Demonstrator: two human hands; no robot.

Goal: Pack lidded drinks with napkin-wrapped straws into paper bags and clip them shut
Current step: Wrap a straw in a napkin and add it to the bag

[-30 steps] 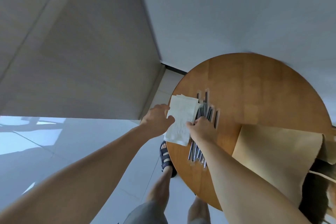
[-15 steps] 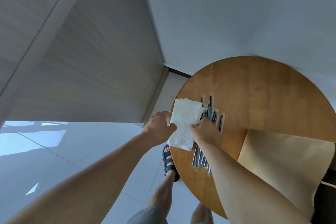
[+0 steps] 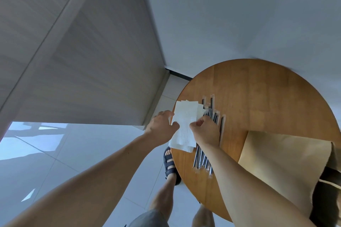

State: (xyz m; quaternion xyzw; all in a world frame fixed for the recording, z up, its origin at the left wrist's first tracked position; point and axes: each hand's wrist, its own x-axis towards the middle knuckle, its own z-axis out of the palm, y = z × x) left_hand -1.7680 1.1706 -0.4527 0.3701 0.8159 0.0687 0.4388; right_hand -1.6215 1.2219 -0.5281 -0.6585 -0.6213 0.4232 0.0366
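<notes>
White paper napkins [image 3: 184, 125] lie in a small stack between your hands, at the rim of the round wooden surface [image 3: 258, 97]. Your left hand [image 3: 161, 127] pinches the stack's left edge between thumb and fingers. Your right hand [image 3: 206, 131] has its fingers curled and appears to nip the top sheet at its right edge. You seem to be peeling off one napkin.

The dark straws in clear plastic sleeves [image 3: 201, 160] lie loose under and just beyond your right hand, none of them wrapped in a napkin yet. The flat brown paper bag [image 3: 280, 156] lies to the right of your right forearm, and I cannot tell whether anything is in it.

By this view you are at the start of the job. No lidded drink and no clip are in sight. You have yet to wrap a straw, fill the bag and clip it shut.
</notes>
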